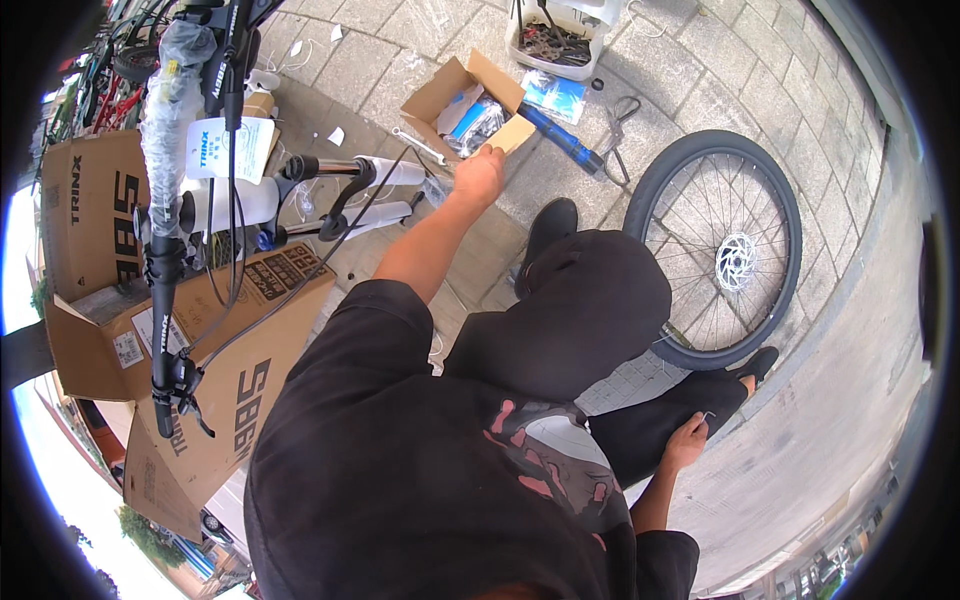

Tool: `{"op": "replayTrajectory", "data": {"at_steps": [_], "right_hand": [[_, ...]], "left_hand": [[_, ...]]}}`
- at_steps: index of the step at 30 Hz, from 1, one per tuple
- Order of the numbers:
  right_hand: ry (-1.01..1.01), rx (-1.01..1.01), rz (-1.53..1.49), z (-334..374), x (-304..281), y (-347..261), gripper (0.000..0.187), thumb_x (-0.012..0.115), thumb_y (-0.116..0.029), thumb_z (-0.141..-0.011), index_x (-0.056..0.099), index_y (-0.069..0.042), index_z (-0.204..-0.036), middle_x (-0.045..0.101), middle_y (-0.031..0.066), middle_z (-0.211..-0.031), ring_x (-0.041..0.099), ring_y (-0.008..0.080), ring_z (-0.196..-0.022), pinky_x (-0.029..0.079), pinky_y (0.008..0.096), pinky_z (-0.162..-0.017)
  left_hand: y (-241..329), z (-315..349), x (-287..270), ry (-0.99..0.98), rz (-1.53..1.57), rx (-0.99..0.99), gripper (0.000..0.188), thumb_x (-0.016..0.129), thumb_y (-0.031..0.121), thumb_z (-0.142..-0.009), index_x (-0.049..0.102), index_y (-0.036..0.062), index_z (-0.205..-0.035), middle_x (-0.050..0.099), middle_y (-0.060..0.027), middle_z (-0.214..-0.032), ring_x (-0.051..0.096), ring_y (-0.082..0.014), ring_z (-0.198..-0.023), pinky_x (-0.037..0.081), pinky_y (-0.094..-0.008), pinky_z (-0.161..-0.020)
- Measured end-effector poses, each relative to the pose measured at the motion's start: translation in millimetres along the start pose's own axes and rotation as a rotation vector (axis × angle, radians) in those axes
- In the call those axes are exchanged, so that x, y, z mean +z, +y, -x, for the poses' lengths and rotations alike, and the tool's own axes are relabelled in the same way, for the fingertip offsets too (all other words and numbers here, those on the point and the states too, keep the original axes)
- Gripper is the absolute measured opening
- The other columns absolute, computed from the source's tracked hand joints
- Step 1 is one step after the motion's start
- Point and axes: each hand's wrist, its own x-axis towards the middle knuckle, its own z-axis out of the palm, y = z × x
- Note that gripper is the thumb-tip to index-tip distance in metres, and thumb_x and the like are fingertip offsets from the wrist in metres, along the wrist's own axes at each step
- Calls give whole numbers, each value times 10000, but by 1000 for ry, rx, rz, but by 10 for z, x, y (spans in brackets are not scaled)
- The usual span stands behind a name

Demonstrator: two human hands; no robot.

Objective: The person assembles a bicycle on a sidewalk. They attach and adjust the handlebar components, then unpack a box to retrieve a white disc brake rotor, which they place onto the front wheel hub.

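My left hand [480,177] reaches forward to a small open cardboard box [425,95] on the paving. Its fingers are closed on the near flap [512,135]. Plastic-wrapped parts [482,122] and a blue-and-white packet lie inside the box. A wrench [418,145] rests just left of it. My right hand [686,441] is low by my right leg, fingers pinched around a small, thin, shiny piece [709,414] too small to name. A bicycle wheel [647,190] with a silver disc rotor [735,262] lies at the right, beyond my knee.
A partly wrapped bicycle's handlebar [164,300] and fork [325,168] stand close at the left, above large cardboard boxes [225,340]. A tool bin [555,68], a blue tube-shaped item [560,138], a blue packet [553,95] and black straps [618,140] lie ahead. A wall runs along the right.
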Motion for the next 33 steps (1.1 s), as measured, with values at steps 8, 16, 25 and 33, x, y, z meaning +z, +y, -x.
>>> {"op": "replayTrajectory", "data": {"at_steps": [8, 16, 25, 33], "right_hand": [[-22, 58, 58, 11, -5, -53, 635, 503, -609, -1178, 816, -65, -1274, 815, 279, -1190, 755, 546, -1066, 578, 650, -889], [-57, 103, 122, 20, -86, -256, 641, 498, -625, -1172, 817, -88, -1316, 824, 269, -1201, 767, 534, -1077, 586, 646, -914], [-48, 62, 159, -32, -14, -220, 630, 492, -638, -1171, 820, -107, -1251, 828, 255, -1182, 768, 530, -1056, 585, 642, -887], [-48, 77, 188, -37, 10, -191, 616, 483, -624, -1182, 813, -107, -1245, 828, 257, -1169, 768, 537, -1037, 585, 647, -879]], "left_hand": [[16, -146, -69, 66, 317, -234, 574, 862, 510, -942, 733, 120, -1343, 759, -218, -1383, 751, -435, -1247, 600, -553, -1035], [-181, -534, 229, -314, 171, -305, 1258, 847, 868, -832, 564, -61, -1630, 657, -285, -1598, 661, -464, -1442, 538, -507, -1207], [43, 47, 842, -309, 428, -216, 926, 782, 630, -991, 615, -37, -1611, 592, -305, -1638, 497, -458, -1574, 397, -607, -1321], [-52, 29, 421, 10, 381, -283, 1405, 1045, 417, -783, 182, -16, -1804, 301, -324, -1806, 332, -515, -1670, 384, -543, -1359]]}}
